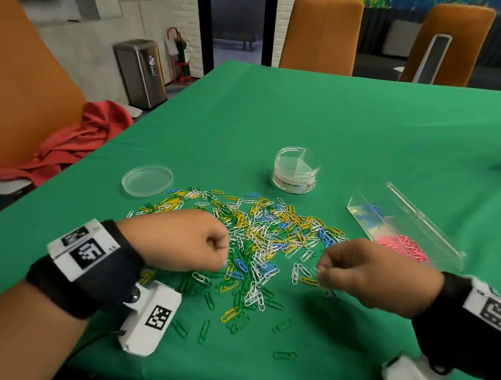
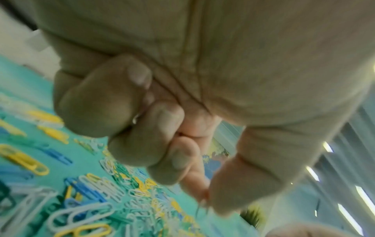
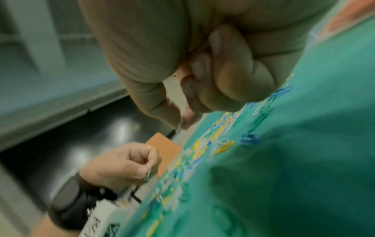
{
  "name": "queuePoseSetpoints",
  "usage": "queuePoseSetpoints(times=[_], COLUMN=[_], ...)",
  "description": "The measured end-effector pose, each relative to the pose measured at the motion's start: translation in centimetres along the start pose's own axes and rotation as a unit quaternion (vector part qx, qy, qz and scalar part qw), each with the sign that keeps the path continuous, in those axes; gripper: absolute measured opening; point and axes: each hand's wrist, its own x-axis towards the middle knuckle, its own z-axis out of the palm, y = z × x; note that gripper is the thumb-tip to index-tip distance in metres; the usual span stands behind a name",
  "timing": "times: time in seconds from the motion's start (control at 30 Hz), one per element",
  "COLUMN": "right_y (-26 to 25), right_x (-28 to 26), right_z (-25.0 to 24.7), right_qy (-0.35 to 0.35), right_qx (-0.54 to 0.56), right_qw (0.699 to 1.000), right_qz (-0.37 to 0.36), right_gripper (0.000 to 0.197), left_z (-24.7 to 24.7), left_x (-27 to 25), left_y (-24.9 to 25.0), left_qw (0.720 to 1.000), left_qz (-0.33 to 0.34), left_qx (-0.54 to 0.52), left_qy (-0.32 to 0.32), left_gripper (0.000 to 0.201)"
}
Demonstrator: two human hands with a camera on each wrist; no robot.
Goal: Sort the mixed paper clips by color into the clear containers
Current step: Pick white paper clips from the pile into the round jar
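Note:
A heap of mixed paper clips [image 1: 257, 236], white, yellow, green and blue, lies on the green cloth in the middle. My left hand [image 1: 224, 258] hovers at the heap's left edge with its fingers curled. Its thumb and forefinger pinch a white clip [image 3: 148, 172]. My right hand [image 1: 318, 270] is over the heap's right edge and pinches another pale clip [image 3: 179, 123] the same way. A clear rectangular box [image 1: 422, 223] stands to the right, with pink clips [image 1: 401, 247] at its near end and blue clips [image 1: 371, 212] at its far end.
A round clear divided tub [image 1: 296, 169] stands behind the heap, its lid [image 1: 147, 180] flat to the left. Loose green clips [image 1: 284, 355] lie towards the near edge. Orange chairs, a red cloth [image 1: 74, 144] and a steel bin [image 1: 141, 72] surround the table.

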Motion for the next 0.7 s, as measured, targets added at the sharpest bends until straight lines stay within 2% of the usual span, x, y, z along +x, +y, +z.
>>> queuePoseSetpoints(times=[0.07,0.1,0.17,0.2,0.3,0.4,0.53,0.6,0.7], right_y=[0.1,0.0,-0.7,-1.4,-3.4,-4.5,-5.6,-5.9,-5.8], right_x=[0.4,0.9,2.5,3.6,7.7,12.6,16.9,17.9,18.4], right_z=[-1.0,-1.8,-3.6,-4.6,-7.5,-9.1,-9.3,-9.2,-9.2], right_qy=[0.008,0.024,0.084,0.116,0.201,0.229,0.163,0.132,0.123], right_qx=[0.12,0.112,0.005,-0.046,-0.158,-0.252,-0.371,-0.385,-0.375], right_qw=[0.992,0.993,0.996,0.992,0.966,0.94,0.914,0.913,0.919], right_qz=[0.024,0.022,-0.004,-0.018,-0.037,-0.015,0.022,0.027,0.02], right_gripper=[0.021,0.022,0.019,0.018,0.013,0.017,0.028,0.028,0.028], left_z=[-0.8,-1.0,-1.4,-1.5,-1.4,-1.0,-1.1,-1.4,-2.0], left_x=[0.0,0.2,0.6,0.8,1.4,1.9,2.1,2.1,2.1], left_y=[-0.6,-0.8,-0.9,-0.9,-1.2,-1.6,-2.2,-2.5,-2.9], left_qw=[0.99,0.975,0.935,0.923,0.909,0.9,0.895,0.891,0.885], left_qz=[0.005,0.003,-0.01,-0.015,-0.014,-0.023,-0.009,-0.004,-0.005], left_qx=[-0.138,-0.22,-0.35,-0.378,-0.408,-0.428,-0.432,-0.44,-0.449], left_qy=[0.024,0.039,0.065,0.073,0.078,0.078,0.11,0.116,0.125], left_gripper=[0.017,0.017,0.012,0.012,0.014,0.013,0.008,0.004,0.012])
